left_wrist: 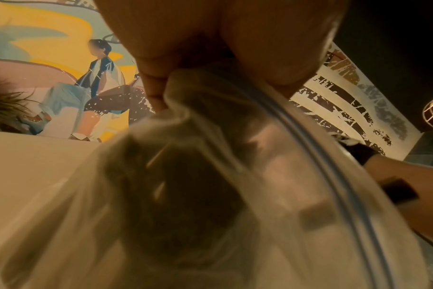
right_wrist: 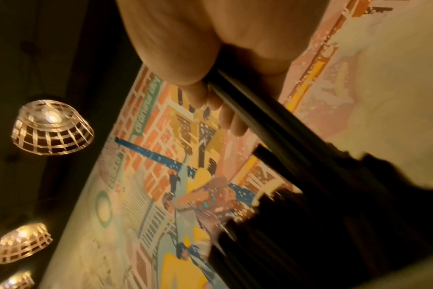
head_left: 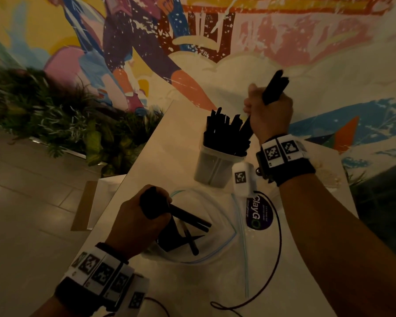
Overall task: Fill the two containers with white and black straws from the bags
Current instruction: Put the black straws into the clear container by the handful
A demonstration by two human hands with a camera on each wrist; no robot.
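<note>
My right hand (head_left: 268,112) grips a bundle of black straws (head_left: 273,86) above the translucent container (head_left: 215,167); their lower ends reach in among the many black straws (head_left: 224,131) standing there. In the right wrist view the fingers (right_wrist: 210,93) are curled round the black straws (right_wrist: 272,125). My left hand (head_left: 144,217) grips the clear zip bag (head_left: 215,250) bunched round the ends of some black straws (head_left: 192,219). More straws lie loose inside the bag. The left wrist view shows fingers (left_wrist: 156,84) pinching the bag's plastic (left_wrist: 210,101). No white straws or second container are in view.
The white table (head_left: 169,294) ends at its left edge over a tiled floor. Plants (head_left: 55,110) stand beyond it, under a painted wall. A white tagged device (head_left: 242,179), a purple sticker (head_left: 260,215) and a thin dark cable (head_left: 278,248) lie near the bag.
</note>
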